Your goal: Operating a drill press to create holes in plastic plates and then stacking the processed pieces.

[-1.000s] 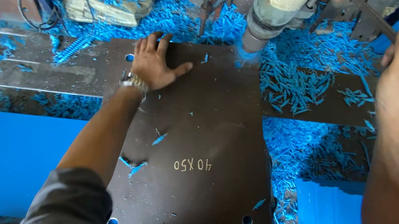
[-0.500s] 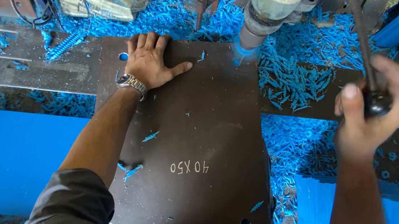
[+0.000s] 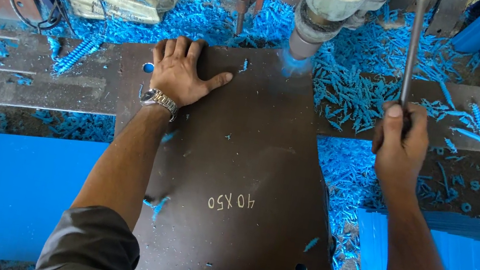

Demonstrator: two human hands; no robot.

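Brown plate pinned, lever gripped.
Left hand is spread flat by the plate's far edge; right hand is closed round the lever; blue shavings crowd between.

The left hand lies flat, palm down, with its fingers close together and pointing away from the person. Its thumb sticks out to the right. The left arm is stretched out nearly straight, with a dark sleeve pushed up near the elbow. The right hand is closed in a fist, thumb on top. The right arm is bare and reaches forward.
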